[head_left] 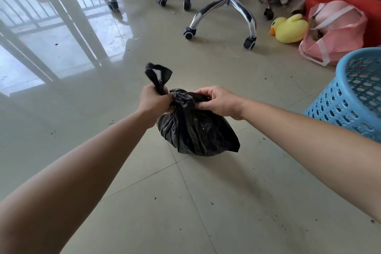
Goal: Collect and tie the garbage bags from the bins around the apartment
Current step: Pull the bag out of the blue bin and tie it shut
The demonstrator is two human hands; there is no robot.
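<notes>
Head view: blue bin [354, 97] beside black bag [195, 128].

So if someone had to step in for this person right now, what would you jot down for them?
Left hand: closed on the bag's handle strip, which sticks up above the fist.
Right hand: gripping the gathered neck from the other side.
Black bag: out of the bin, on or just above the floor tiles; full and bunched at the top.
Blue bin: at the right, no liner visible.
Done: bag pulled and gathered.
Left: finish the knot, which I can't confirm is tight, then move on to the other bins.
</notes>
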